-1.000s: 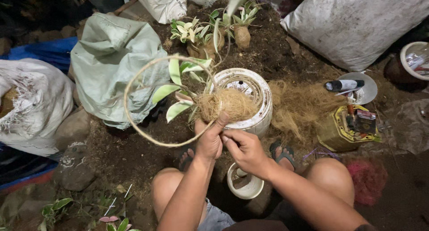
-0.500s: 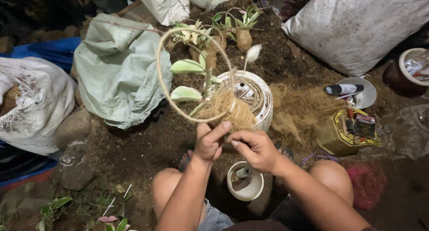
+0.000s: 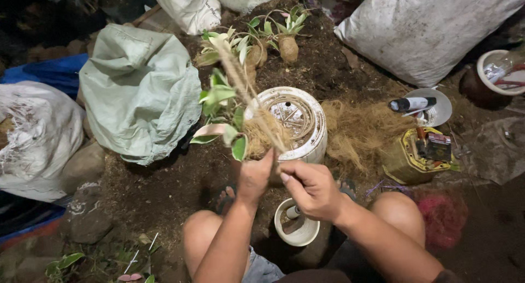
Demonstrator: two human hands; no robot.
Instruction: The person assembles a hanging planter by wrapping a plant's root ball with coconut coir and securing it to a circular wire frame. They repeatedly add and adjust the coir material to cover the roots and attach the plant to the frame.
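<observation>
While the big grey-green sack [image 3: 139, 91] slumps at about 10 o'clock and the white sack [image 3: 432, 28] fills 2 o'clock, the upturned white bucket [image 3: 306, 132] sits dead centre with loose coconut fibre [image 3: 358, 132] at its 3 o'clock. Against its near rim, the small leafy plant [image 3: 221, 116] with its fibre-wrapped root ball points its long axis toward 11 o'clock. Left hand [image 3: 254, 179] is clamped around that ball from below, so it's nearer; right hand [image 3: 311, 190] pinches the twine [image 3: 240, 80] at its 3 o'clock.
</observation>
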